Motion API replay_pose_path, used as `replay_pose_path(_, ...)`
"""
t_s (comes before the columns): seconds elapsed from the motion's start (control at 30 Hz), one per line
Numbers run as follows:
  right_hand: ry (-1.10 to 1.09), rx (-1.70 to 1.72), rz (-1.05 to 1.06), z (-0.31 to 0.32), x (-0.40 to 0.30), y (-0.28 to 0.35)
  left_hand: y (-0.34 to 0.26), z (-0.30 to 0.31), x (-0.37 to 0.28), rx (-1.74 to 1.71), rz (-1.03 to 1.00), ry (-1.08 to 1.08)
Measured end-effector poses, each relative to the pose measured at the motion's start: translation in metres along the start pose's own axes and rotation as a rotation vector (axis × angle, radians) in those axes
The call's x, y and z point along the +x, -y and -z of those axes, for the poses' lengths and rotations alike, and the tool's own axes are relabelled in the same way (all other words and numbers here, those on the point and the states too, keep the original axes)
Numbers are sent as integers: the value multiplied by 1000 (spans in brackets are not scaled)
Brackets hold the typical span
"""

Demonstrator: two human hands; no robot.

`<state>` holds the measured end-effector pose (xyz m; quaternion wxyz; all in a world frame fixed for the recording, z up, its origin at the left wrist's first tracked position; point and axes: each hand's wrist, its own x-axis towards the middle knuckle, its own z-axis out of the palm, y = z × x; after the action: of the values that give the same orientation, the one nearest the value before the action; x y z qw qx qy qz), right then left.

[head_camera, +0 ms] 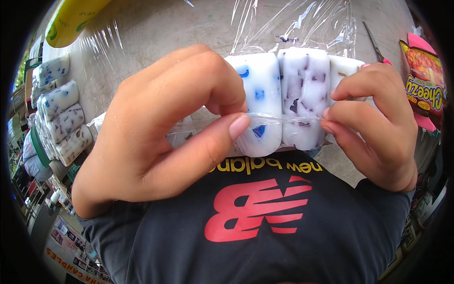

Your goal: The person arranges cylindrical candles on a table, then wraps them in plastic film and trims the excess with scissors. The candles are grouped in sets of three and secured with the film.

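Note:
Before me three white candles lie side by side on the table: one with blue pieces [260,81], one with dark purple pieces [305,81] and one with brown pieces [345,67], partly hidden by my right hand. Clear cling film [283,119] crosses the near ends of the blue and purple ones in a gathered edge. My left hand [170,124] pinches this edge between thumb and forefinger over the blue candle. My right hand [379,120] has its fingertips on the film's edge beside the purple candle. More film [301,21] spreads beyond the candles.
Stacked wrapped candles [60,117] stand at the table's left side. A yellow cling wrap roll [71,21] lies at the upper left. Scissors with pink handles [374,44] and a Cheezy snack packet [424,81] on something pink are at the right of the grey tabletop [170,21].

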<state>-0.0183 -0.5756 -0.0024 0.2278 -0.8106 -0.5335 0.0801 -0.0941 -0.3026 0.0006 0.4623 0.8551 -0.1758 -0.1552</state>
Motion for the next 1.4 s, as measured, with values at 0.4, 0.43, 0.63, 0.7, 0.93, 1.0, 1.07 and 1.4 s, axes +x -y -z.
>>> replay_pose_path(0.4,-79,204,-108,-14,18,-21,11,-11,10,282,-96,-170)
replay_pose_path(0.43,-100,212,-96,-17,20,-24,13,-12,11,305,-108,-179)
replay_pose_path(0.63,-160,271,-89,-27,22,-35,16,-28,15,196,52,-338)
replay_pose_path(0.7,-124,280,-101,-25,23,-37,17,-33,13,76,33,-401)
replay_pose_path(0.93,-44,579,-374,-22,30,-30,34,-20,13,-68,43,-242)
replay_pose_path(1.0,87,464,-274,-12,36,-36,28,-17,14,-31,27,-210)
replay_pose_path(1.07,129,447,-223,-8,40,-37,25,-14,16,55,-9,-166)
replay_pose_path(1.4,198,466,10,-15,73,-29,29,-15,16,268,-198,-172)
